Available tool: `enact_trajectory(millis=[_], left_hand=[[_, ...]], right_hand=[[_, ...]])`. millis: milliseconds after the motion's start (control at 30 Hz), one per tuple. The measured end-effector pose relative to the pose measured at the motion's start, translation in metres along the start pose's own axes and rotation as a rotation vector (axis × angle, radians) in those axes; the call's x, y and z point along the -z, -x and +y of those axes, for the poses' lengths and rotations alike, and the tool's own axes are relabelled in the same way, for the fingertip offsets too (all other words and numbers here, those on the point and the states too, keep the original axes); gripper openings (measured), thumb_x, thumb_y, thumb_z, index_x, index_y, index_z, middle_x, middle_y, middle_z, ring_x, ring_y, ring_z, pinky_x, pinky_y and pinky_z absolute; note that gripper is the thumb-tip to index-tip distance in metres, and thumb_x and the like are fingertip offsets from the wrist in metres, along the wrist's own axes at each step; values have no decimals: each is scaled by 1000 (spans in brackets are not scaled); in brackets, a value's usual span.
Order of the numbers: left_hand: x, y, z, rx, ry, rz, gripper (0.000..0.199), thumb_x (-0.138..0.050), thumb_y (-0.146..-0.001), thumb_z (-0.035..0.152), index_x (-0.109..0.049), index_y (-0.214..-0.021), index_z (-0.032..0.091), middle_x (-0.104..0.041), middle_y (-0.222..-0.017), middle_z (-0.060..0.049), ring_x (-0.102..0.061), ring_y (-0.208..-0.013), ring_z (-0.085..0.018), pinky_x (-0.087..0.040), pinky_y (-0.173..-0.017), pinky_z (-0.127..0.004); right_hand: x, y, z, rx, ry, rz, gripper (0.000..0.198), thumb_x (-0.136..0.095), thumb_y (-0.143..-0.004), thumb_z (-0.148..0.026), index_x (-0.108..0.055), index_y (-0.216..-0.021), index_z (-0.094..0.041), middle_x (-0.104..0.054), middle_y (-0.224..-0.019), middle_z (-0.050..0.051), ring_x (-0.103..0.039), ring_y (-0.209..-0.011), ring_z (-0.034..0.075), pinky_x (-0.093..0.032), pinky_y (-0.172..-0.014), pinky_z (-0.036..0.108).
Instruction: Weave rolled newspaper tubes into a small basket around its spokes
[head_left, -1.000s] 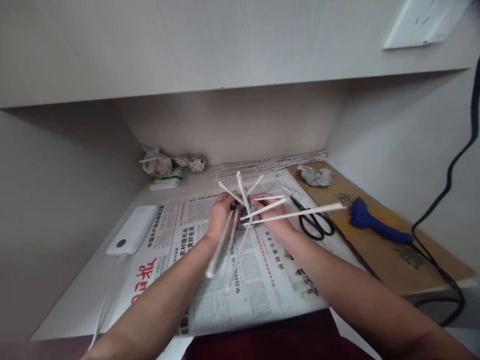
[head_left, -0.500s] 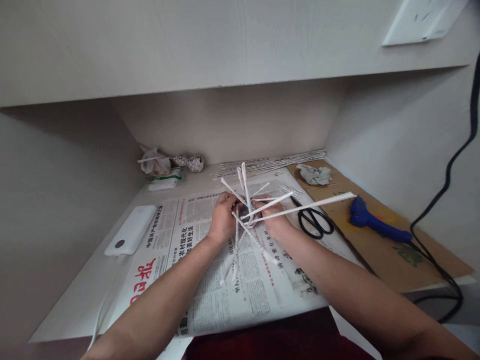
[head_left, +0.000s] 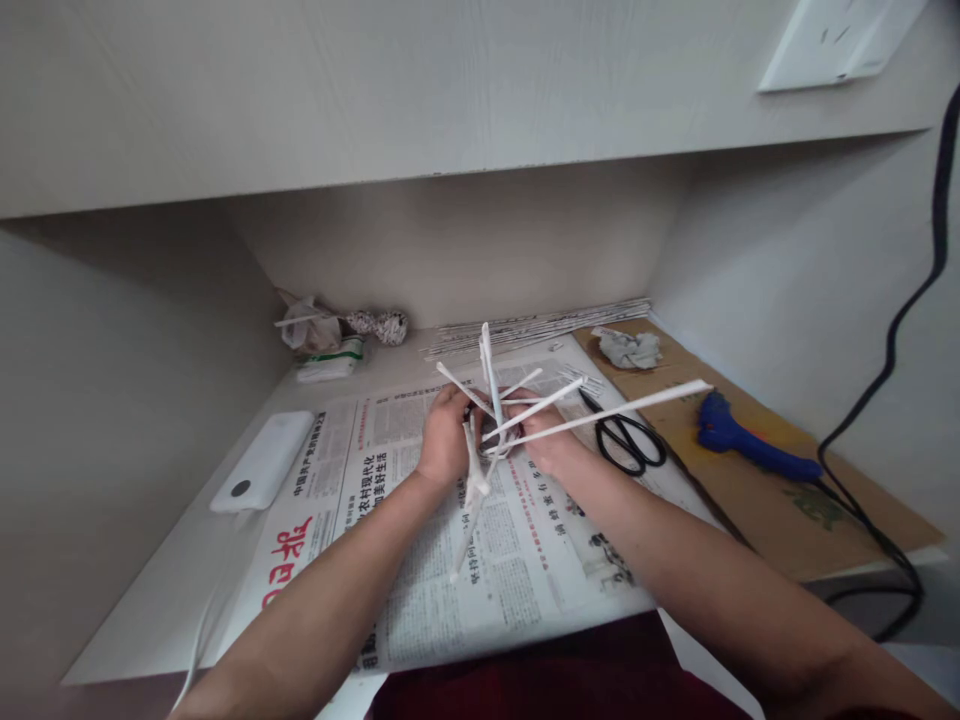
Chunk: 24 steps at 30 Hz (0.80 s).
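Note:
Between my two hands is a small weaving of rolled paper sticks (head_left: 534, 408), its white ends splaying out in several directions. My left hand (head_left: 445, 436) closes round its left side, fingers curled and partly hidden behind the sticks. On the opposite side my right hand (head_left: 541, 428) grips it, the fingertips covered by the crossing sticks. One long stick points right toward the cardboard, and a few others hang toward me over the newspaper (head_left: 420, 600). A dark round core shows among the sticks.
Black scissors (head_left: 630, 445) lie right of my hands. A blue glue gun (head_left: 750, 440) with a black cord and a crumpled paper (head_left: 628, 348) rest on cardboard (head_left: 847, 530). Paper sticks (head_left: 540, 328) lie at the back; a white power bank (head_left: 262, 460) sits left.
Near my left hand, the paper sticks hanging toward me have shifted; one that slanted down to the right now points down closer to the left. Both hands stay in nearly the same place.

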<state>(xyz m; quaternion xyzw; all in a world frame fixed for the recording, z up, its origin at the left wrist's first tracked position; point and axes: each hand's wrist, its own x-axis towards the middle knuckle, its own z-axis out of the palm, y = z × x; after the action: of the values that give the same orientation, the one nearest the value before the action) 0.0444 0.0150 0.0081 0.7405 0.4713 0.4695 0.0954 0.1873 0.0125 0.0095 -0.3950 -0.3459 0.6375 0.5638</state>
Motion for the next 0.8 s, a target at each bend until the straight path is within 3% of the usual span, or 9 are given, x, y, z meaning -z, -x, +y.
enact_trajectory(millis=[167,300,467,600,800], left_hand=[[5,-1,8,17,39,-42,19,-54,-82,10,-70,-89,20,-64,-93,-7,-62,-90,-22,-50,-82,-34],[6,0,9,32,101,-35,17,-57,-83,14,-70,-92,20,-64,-98,-7,-61,-95,-22,-49,-85,-34],[4,0,7,23,142,-1,10,-59,-83,18,-69,-81,19,-62,-89,-5,-61,-87,-20,-49,-79,-31],[3,-1,4,9,134,-24,15,-55,-84,15,-68,-79,19,-67,-89,-5,-62,-88,-21,-49,-83,-33],[3,-1,-1,16,109,-36,16,-53,-86,17,-68,-81,19,-68,-86,-6,-63,-85,-22,-48,-82,-35]], right_hand=[[0,0,3,48,18,62,31,-77,-53,-29,-63,-78,-19,-67,-63,0,-64,-62,20,-48,-53,29],[1,0,4,69,52,72,28,-75,-54,-26,-62,-78,-19,-65,-62,-2,-60,-55,17,-46,-51,28],[2,-1,6,59,83,79,25,-72,-56,-21,-61,-78,-20,-65,-58,-4,-59,-51,14,-46,-49,26],[0,-1,7,28,50,115,25,-71,-56,-21,-61,-78,-19,-65,-57,-3,-58,-46,14,-45,-45,25],[-3,3,0,32,13,56,31,-78,-53,-23,-65,-80,-18,-67,-62,-2,-62,-53,16,-49,-49,26]])
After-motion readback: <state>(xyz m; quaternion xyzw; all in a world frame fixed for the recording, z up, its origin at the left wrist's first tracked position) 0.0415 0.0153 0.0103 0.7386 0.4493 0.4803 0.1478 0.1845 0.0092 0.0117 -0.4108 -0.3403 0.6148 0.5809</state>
